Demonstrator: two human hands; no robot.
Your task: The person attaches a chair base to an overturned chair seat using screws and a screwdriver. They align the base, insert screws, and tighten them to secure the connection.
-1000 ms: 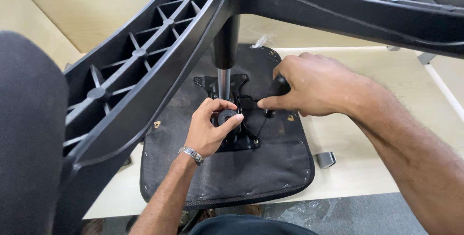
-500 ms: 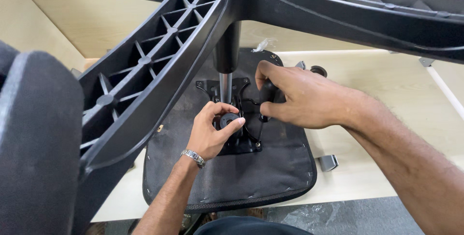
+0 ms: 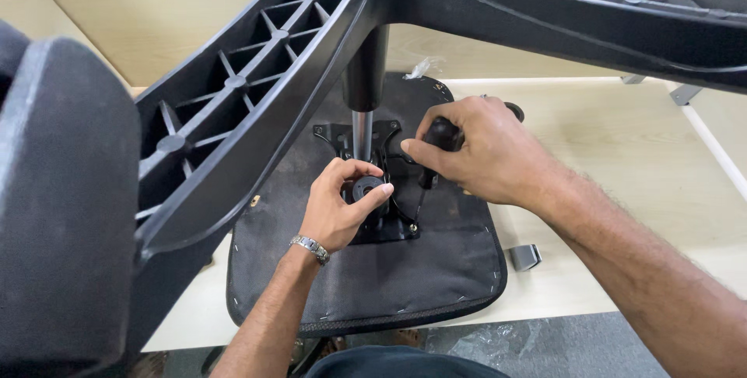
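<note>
Pale wooden tabletop carries an upturned office chair seat, its black fabric underside facing up and stapled along the edge. Bolted to the middle of that underside is a black metal mechanism plate, and from it a gas-lift column rises straight toward the camera, chrome below and black above, ending in the ribbed black star base that spreads across the top of the view. A caster wheel looms large and blurred at the left edge.

The left hand, a metal bracelet at its wrist, sits just in front of the column's foot. Its thumb and forefinger curl round a small round black knob on the mechanism, pinching it from both sides; the other fingers are folded under. The right hand lies just beside it, to the right of the column and a little farther from the person, fingers wrapped tight round the black grip of a lever handle, whose thin rod slants down toward the plate. The lever's long axis runs from upper right to lower left, pointing at the knob, so the two hands nearly meet at the plate. The left hand is the nearer to the knob.

A small grey metal bracket rests on the table beside the seat's right edge, and crumpled clear plastic lies behind the seat.
</note>
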